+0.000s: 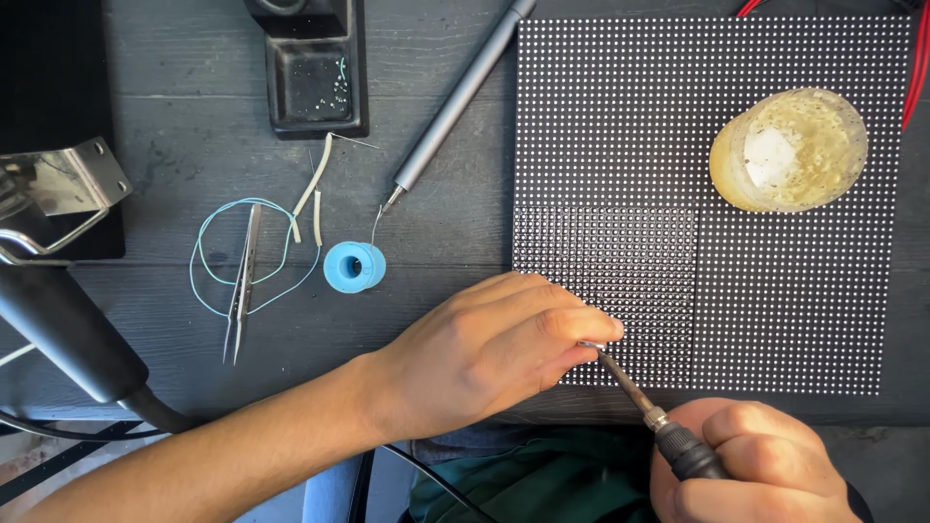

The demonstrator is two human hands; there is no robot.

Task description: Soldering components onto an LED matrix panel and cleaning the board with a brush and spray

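Right hand [760, 465] grip closed on soldering iron [644, 402], left hand [494, 349] pinched at its tip; flux jar [790, 150] on LED panel [794, 291].

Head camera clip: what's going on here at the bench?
A person is working on a dotted panel lying on a dark wooden table. The right hand holds a soldering iron, its tip meeting the panel's lower edge. The left hand pinches something small right at that tip; what it is can't be made out. Tweezers, a blue spool and a yellowish jar lie untouched.
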